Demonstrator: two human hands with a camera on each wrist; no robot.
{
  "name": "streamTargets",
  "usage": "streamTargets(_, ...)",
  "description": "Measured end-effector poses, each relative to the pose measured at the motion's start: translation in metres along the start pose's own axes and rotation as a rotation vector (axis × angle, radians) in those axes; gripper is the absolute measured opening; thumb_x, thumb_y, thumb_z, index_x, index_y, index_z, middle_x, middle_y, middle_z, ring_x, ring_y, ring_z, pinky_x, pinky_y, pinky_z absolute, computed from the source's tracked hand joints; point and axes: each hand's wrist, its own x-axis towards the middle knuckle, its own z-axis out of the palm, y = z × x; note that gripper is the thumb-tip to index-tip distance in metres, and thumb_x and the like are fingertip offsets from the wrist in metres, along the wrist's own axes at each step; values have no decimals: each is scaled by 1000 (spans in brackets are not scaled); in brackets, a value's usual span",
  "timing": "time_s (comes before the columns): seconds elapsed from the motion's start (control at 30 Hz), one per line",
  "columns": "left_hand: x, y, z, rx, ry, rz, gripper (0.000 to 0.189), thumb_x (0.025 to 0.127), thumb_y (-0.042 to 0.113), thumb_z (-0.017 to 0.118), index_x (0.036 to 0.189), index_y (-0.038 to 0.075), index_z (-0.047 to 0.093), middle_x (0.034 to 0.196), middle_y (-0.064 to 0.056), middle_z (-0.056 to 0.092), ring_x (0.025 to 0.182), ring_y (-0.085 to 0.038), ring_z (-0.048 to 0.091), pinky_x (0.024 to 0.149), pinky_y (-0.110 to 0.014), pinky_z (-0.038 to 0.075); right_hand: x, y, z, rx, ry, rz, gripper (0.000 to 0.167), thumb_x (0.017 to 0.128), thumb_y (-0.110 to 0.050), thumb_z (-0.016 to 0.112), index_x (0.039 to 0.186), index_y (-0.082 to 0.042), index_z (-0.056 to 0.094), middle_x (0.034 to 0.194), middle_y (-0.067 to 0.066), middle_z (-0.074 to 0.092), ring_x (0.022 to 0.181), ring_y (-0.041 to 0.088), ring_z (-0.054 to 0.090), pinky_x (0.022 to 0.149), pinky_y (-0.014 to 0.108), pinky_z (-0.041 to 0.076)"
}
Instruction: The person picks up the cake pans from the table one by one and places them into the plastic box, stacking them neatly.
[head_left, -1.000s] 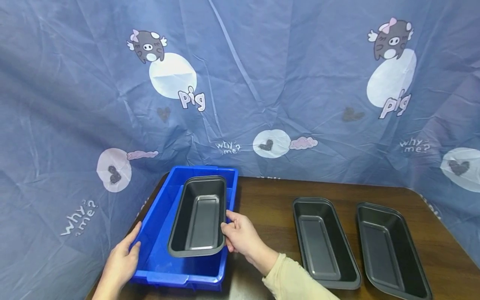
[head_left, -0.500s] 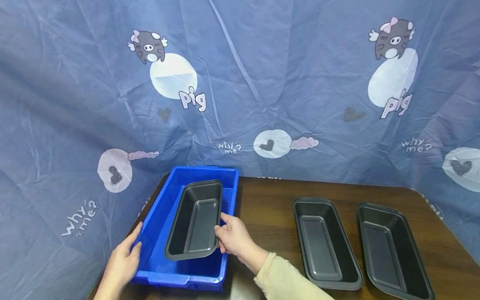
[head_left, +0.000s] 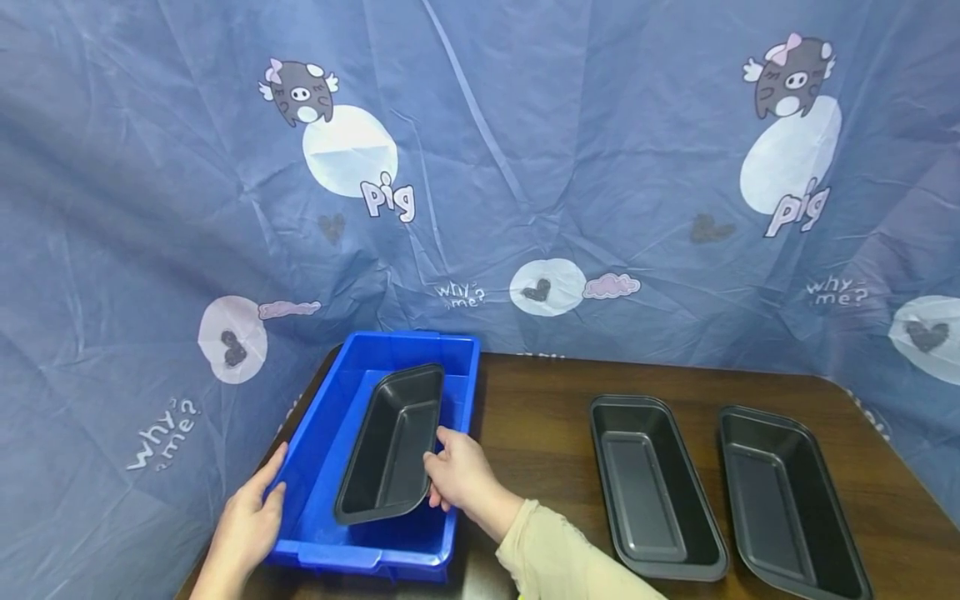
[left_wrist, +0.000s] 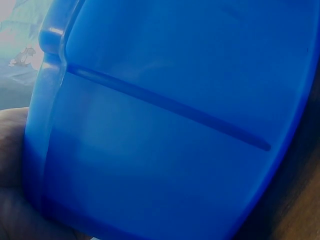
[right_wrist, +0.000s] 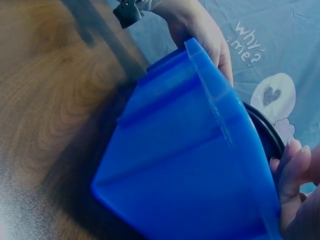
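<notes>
Your right hand (head_left: 461, 475) has a narrow pinch on 1 black loaf pan (head_left: 390, 450), taking it by its right long rim. The pan lies almost wholly to the left of that pinch: its far end reaches forward past your fingers, and its near end comes back a little closer to you than the grip does. You are holding it nearer to this close end than to the far end. The pan is tilted, its inside facing up, and it sits within the opening of the blue bin (head_left: 337, 558). You cannot tell whether its underside touches the bin's floor. In the right wrist view, your fingers (right_wrist: 295, 162) are right at the bin's rim, with the dark edge of the pan just beyond that rim.

Your left hand (head_left: 246, 521) is across the bin from the pinch, resting against the left side of the rim with its index finger stretched along it; the pan is to the right of this hand and apart from it. The left wrist view shows only part of that hand, beside the blue rim.

To the right of your grip, well apart from it, 2 more black pans lie side by side on the brown table: the nearer pan (head_left: 645, 500) and the farther pan (head_left: 776, 492). Your pale sleeve (head_left: 566, 554) runs back from the grip toward you.
</notes>
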Motion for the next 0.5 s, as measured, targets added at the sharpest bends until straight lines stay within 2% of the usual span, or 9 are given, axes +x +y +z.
streamTargets(0.17, 0, 1, -2, 2, -12, -8, 54, 101, 2, 39, 153, 5, 26, 150, -31, 28, 136, -52, 27, 111, -63, 21, 1, -3, 1, -85, -5, 8, 50, 92, 4, 52, 137, 20, 36, 39, -1, 47, 28, 5, 43, 29, 31, 44)
streamTargets(0.27, 0, 1, -2, 5, -8, -3, 54, 100, 2, 39, 153, 4, 27, 149, -32, 29, 136, -52, 28, 111, -63, 21, 0, -5, 1, -145, -13, 13, 46, 91, 3, 55, 132, 21, 41, 39, 0, 50, 28, 5, 45, 31, 32, 47)
streamTargets(0.5, -1, 1, -1, 7, 8, 25, 54, 100, 1, 40, 152, 3, 29, 148, -32, 31, 135, -52, 30, 110, -64, 23, 2, -10, 0, -241, -74, 77, 61, 89, -5, 67, 136, 21, 37, 43, 1, 56, 29, 5, 47, 40, 37, 54)
